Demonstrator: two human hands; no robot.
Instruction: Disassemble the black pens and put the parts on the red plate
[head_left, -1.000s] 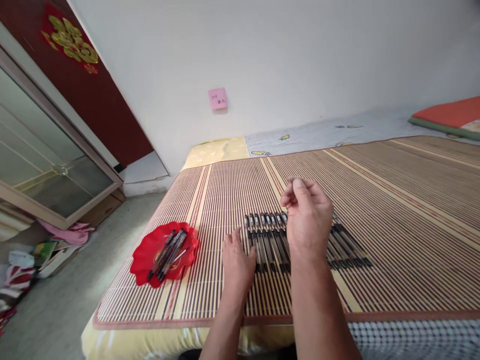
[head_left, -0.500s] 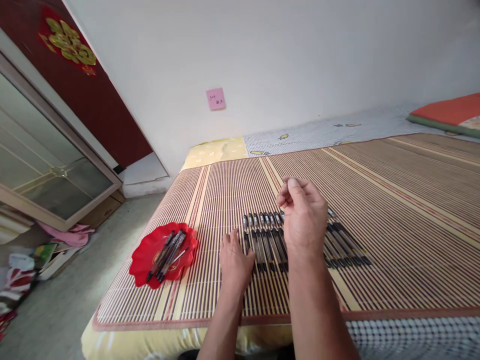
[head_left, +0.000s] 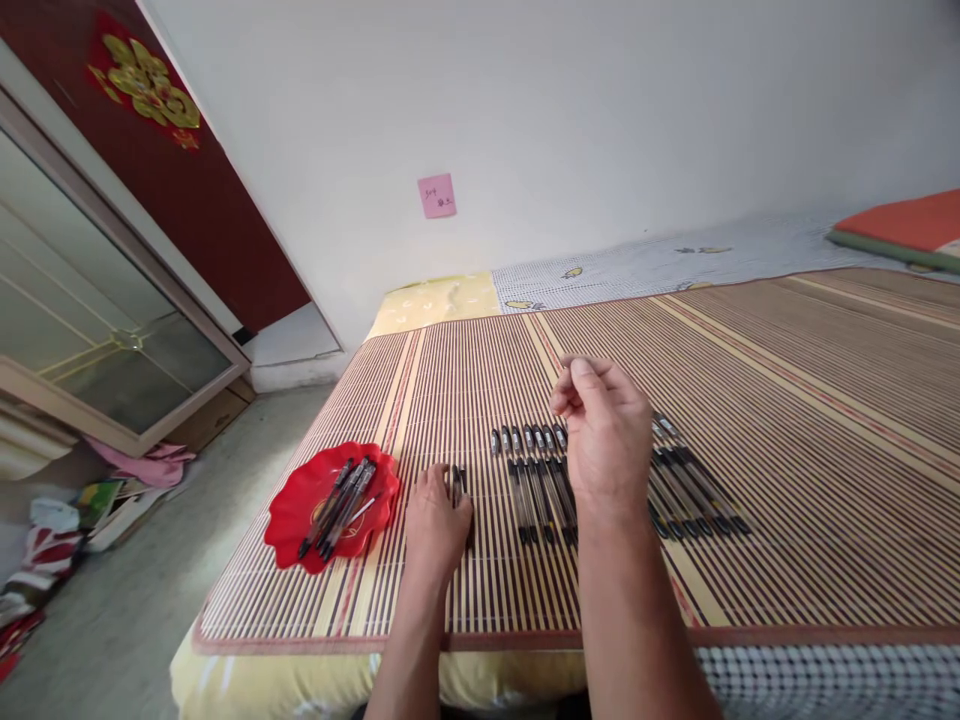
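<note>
Stretching wide, a ribbed, striped mat (head_left: 480,385) carries a row of slim, clear-barrelled pens (head_left: 540,490) right of the glossy, scallop-rimmed red plate (head_left: 289,505). Over that row, the right hand (head_left: 609,430) curls; I can't tell whether it holds anything. Just beside the plate, the left hand (head_left: 437,520) grips a slender dark pen (head_left: 457,485).

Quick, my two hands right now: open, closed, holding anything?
Left hand: closed on a pen.
Right hand: curled closed; whether it holds anything cannot be told.

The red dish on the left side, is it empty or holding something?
Not empty: several dark pens lie slanted in the red dish, with a thin white stick beside them.
</note>
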